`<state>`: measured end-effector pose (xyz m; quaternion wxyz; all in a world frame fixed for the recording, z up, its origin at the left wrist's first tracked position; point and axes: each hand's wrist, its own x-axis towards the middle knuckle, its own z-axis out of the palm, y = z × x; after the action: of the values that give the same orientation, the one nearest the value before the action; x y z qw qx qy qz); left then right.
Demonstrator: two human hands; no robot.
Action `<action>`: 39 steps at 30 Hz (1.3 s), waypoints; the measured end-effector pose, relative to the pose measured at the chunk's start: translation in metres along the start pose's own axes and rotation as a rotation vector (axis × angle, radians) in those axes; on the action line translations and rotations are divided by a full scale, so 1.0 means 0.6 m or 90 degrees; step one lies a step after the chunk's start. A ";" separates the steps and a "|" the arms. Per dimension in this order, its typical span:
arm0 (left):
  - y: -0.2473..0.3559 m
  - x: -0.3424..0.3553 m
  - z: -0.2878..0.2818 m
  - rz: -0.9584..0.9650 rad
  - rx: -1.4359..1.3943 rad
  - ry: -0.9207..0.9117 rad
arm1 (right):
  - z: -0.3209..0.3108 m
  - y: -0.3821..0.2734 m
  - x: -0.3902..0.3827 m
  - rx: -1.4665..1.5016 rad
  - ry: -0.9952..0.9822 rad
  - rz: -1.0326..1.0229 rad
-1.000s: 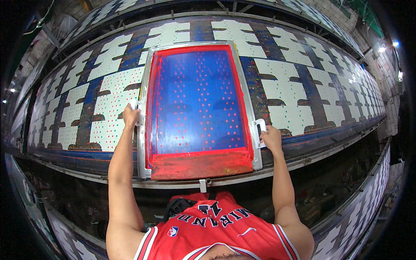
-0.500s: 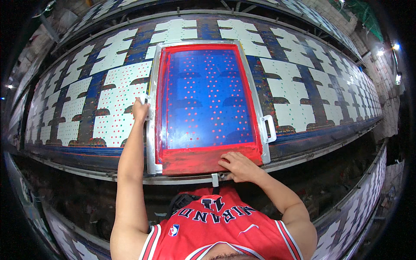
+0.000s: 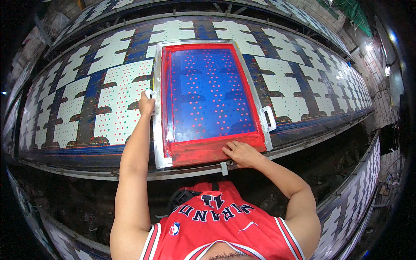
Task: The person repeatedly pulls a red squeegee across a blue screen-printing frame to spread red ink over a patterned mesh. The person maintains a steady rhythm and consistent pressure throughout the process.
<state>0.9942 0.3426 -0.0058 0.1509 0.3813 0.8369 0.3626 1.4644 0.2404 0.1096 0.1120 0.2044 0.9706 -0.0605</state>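
A screen-printing frame [image 3: 159, 130] lies on the long printing table, with a blue mesh [image 3: 203, 104] dotted in red and a red-smeared border. At its left side my left hand [image 3: 147, 105] is closed around a white handle. My right hand [image 3: 243, 154] lies on the red near end [image 3: 199, 151] of the frame, its fingers apart and curving over the surface; its underside is hidden. A second white handle [image 3: 271, 118] stands free on the right rail. A small pale bracket [image 3: 224, 168] sits by the table edge near my right hand.
White cut fabric panels [image 3: 123, 102] with red and green dots lie left of the frame. Panels with fainter dots [image 3: 284, 86] lie to the right. The table's metal edge rail [image 3: 312, 146] runs in front of me. More panel-covered tables [image 3: 351, 208] stand behind and beyond.
The view has turned slightly, so the frame appears a little shifted and tilted. My left hand now sits more fully round the left handle. My right hand stays on the near end.
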 end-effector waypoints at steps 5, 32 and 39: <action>-0.009 0.011 0.006 -0.002 0.027 -0.013 | -0.008 0.033 0.045 0.043 0.072 0.101; 0.003 0.006 0.004 -0.045 0.091 -0.021 | 0.052 -0.040 0.045 0.065 0.331 0.208; 0.004 -0.004 0.002 -0.031 0.075 0.006 | 0.042 0.118 0.162 0.009 0.330 0.203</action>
<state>0.9976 0.3426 -0.0047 0.1332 0.3671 0.8665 0.3109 1.4119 0.3381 0.0566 -0.1329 0.3637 0.9220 0.0053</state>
